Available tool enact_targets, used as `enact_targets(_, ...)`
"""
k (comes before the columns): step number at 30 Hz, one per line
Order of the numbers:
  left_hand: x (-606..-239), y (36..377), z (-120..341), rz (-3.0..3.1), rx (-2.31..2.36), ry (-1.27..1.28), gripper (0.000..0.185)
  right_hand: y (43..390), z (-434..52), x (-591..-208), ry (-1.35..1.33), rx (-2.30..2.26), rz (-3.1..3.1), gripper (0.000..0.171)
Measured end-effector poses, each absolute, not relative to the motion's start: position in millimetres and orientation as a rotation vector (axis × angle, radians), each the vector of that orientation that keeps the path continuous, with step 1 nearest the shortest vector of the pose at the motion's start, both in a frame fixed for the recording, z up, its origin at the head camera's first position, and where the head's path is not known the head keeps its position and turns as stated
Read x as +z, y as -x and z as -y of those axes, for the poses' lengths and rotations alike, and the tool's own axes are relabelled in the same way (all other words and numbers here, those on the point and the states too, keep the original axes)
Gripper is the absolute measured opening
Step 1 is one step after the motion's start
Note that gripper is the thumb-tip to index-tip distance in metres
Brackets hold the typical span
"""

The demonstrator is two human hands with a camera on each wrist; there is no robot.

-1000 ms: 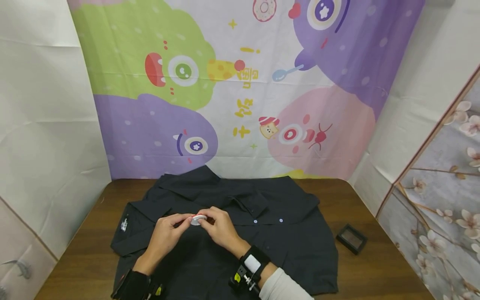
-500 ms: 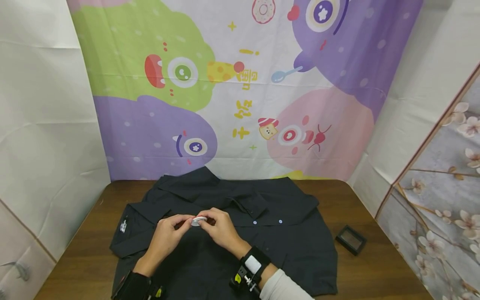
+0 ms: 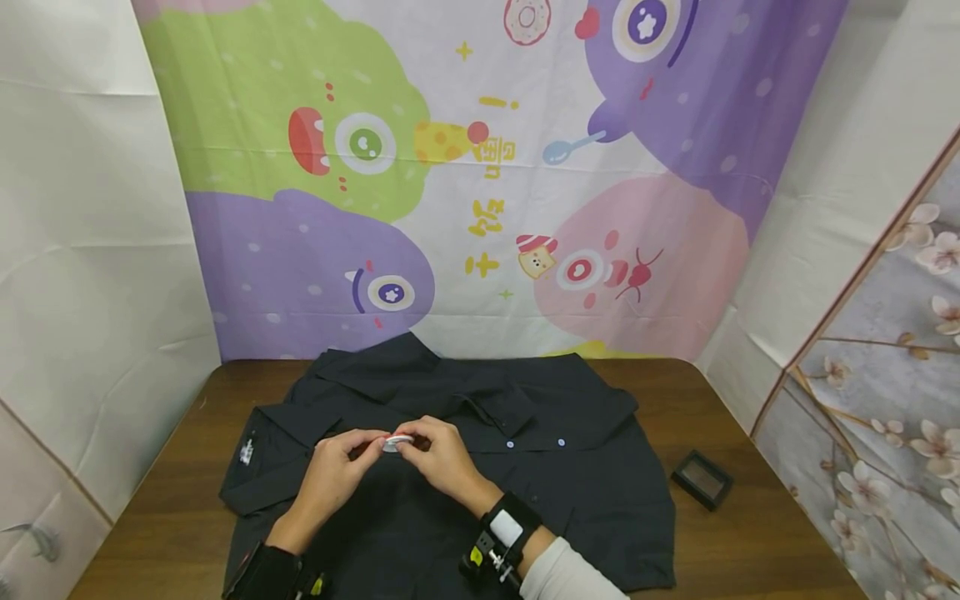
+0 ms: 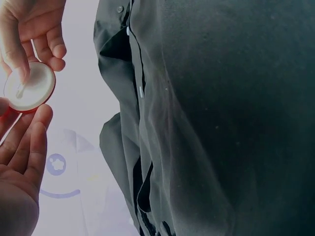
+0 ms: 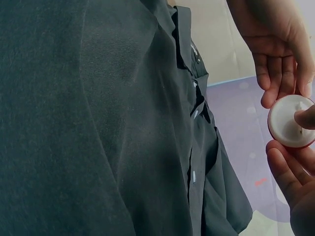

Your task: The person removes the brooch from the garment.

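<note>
Both hands hold a round pin badge in front of me, over the dark shirt. Its white back faces the wrist cameras, with a red rim and a thin metal pin across it. The left hand pinches the left edge of the badge between thumb and fingers. From the other side the right hand grips it, its thumb pressed on the back near the pin in the right wrist view. The shirt lies spread on the table, its collar and pale buttons showing.
A small black box with a window-like top lies on the brown wooden table, right of the shirt. Behind the table hangs a cartoon-printed cloth. A white print marks the shirt's sleeve at left.
The badge looks slightly more edge-on in the head view than a second ago. Both hands stay in nearly the same place, and the shirt and box have not moved.
</note>
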State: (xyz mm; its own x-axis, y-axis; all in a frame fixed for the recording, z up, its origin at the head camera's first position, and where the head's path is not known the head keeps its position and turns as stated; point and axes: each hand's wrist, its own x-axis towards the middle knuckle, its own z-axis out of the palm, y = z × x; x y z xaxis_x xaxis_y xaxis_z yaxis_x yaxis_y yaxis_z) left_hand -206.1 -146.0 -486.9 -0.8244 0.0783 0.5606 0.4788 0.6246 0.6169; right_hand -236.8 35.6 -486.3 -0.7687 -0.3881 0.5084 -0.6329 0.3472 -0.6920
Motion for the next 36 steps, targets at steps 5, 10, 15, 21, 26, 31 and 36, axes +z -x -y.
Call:
enact_targets(5, -486.9, 206.0, 146.2, 2.365, -1.09, 0.435, 0.01, 237.1, -35.4, -486.6, -0.911, 1.385, 2.368, 0.01)
enact_targets(10, -487.5, 206.2, 146.0, 2.37, -1.089, 0.428, 0.01, 237.5, -35.5, -487.8, -0.908, 1.391, 2.37, 0.011)
enact_targets(15, -487.6, 205.7, 145.7, 2.37, -1.094, 0.428, 0.011, 237.3, -35.8, -487.5, -0.909, 1.403, 2.372, 0.011)
enact_targets(21, -486.8, 205.1, 145.4, 2.366, -1.082, 0.441, 0.011, 237.8, -36.4, -487.7, -0.906, 1.396, 2.382, 0.012)
enact_targets(26, -486.9, 206.2, 145.9, 2.379, -1.07, 0.444, 0.011, 238.0, -36.7, -486.7, -0.919, 1.388, 2.375, 0.011)
enact_targets(31, -486.4, 206.3, 146.3, 2.384, -1.063, 0.451, 0.011, 237.7, -36.8, -486.3, -0.915, 1.4, 2.38, 0.011)
enact_targets(36, -487.4, 204.9, 146.6, 2.377, -1.067, 0.45, 0.011, 237.2, -36.5, -487.3, -0.921, 1.42, 2.393, 0.011)
